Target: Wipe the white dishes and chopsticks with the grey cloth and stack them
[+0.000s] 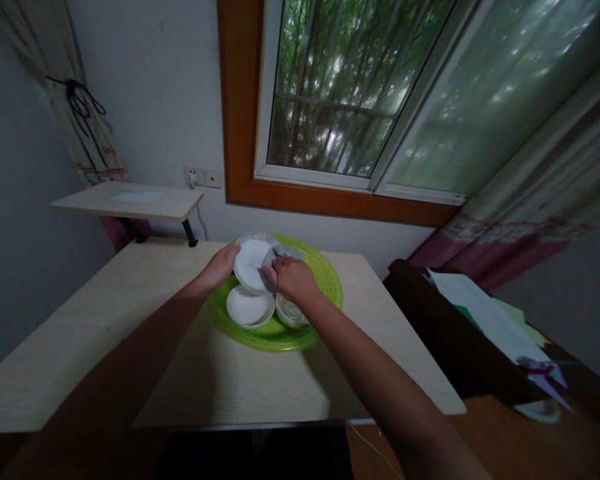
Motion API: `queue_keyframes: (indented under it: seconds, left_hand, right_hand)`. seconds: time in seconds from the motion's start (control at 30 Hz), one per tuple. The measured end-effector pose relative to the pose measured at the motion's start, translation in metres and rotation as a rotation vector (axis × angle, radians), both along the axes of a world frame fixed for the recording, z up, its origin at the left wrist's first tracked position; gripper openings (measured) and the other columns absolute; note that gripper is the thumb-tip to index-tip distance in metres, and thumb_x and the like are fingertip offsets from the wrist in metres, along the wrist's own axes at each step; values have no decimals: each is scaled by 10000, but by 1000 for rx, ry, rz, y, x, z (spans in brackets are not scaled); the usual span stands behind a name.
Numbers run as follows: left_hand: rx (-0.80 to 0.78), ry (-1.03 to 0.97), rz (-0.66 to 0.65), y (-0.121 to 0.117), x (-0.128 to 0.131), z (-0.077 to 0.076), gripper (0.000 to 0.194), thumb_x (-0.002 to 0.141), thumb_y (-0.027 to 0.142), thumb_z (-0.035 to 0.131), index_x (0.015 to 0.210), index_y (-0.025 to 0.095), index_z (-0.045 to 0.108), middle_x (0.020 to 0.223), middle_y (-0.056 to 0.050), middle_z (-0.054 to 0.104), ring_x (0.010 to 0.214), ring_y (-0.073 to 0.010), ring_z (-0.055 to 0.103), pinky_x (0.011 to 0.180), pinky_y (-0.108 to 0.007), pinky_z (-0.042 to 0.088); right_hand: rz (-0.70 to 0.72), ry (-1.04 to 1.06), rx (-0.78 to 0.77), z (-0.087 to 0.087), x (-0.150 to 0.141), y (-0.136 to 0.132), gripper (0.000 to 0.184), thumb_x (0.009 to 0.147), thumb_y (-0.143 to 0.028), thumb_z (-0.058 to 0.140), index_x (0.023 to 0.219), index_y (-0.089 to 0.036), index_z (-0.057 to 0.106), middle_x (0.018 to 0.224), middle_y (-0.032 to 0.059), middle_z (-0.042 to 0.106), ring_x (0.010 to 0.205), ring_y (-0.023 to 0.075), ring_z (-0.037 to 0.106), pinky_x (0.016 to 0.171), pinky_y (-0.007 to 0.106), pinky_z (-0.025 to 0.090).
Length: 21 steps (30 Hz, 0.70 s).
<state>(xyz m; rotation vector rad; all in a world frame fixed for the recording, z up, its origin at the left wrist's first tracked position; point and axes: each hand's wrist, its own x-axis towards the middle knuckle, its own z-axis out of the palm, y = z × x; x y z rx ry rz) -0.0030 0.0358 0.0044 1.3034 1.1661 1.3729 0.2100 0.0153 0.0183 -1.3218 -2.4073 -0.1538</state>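
Observation:
My left hand (pixel 221 265) grips the left rim of a white plate (pixel 251 262), which is tilted up toward me. A grey cloth (pixel 286 251) is bunched in my right hand (pixel 293 277) and pressed on the right part of that plate. Below the plate, a white dish (pixel 250 308) rests in a round green tray (pixel 270 345) with a latticed surface. Beside it stands a small bowl (pixel 291 312), partly covered by my right wrist.
The tray stands on a pale wooden table (pixel 180 393). At the back left is a raised shelf (pixel 130 203) on black legs. A dark cabinet (pixel 445 333) with papers (pixel 480 313) stands to the right. Behind the table are a wall socket (pixel 194 175) and a window (pixel 340 100).

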Motion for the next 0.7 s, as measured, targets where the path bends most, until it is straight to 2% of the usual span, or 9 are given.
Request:
queue_keyframes:
  seconds: [0.1,0.23,0.37,0.5,0.6,0.7]
  left_hand:
    - [-33,-78,35,0,-2,-1,242,841,401,584,836,161,614,776,-46,659,726,-179,596,660,-266,461]
    - [-67,-177,62,2,-4,-2,239,838,401,592,857,163,605,717,-39,633,681,-176,589,612,-261,456]
    - [-72,-211,60,2,-4,-2,233,844,385,591,885,157,616,721,-47,648,704,-183,608,625,-262,474]
    - [-87,-212,-25,1,-2,-1,265,845,401,579,901,148,636,785,-58,680,684,-170,597,624,-264,484]
    - [-68,-154,-95,1,0,0,278,833,395,590,904,140,675,851,-79,717,756,-195,624,683,-284,509]
    - [-30,-104,-77,2,3,0,216,814,338,628,884,154,717,950,-85,740,924,-219,652,838,-297,518]
  right_hand:
    - [-6,-39,-40,6,2,-6,646,1037,-526,294,866,-128,774,903,205,759,890,288,708,868,393,494]
    - [104,-68,-66,8,6,-10,606,1048,-465,290,874,-141,773,904,161,768,872,253,707,848,361,483]
    - [362,50,-107,5,7,-9,510,1062,-384,288,1118,-162,744,1127,101,757,1047,222,685,964,348,472]
    - [553,98,-104,2,1,-7,449,1061,-346,315,1335,-194,637,1395,56,629,1272,199,580,1121,375,400]
    - [569,48,-84,2,-5,-6,447,1061,-357,318,1410,-236,571,1515,32,513,1389,190,480,1181,400,348]
    - [513,-10,-32,2,-9,-5,468,1058,-397,337,1460,-235,513,1577,51,424,1469,213,378,1216,449,296]
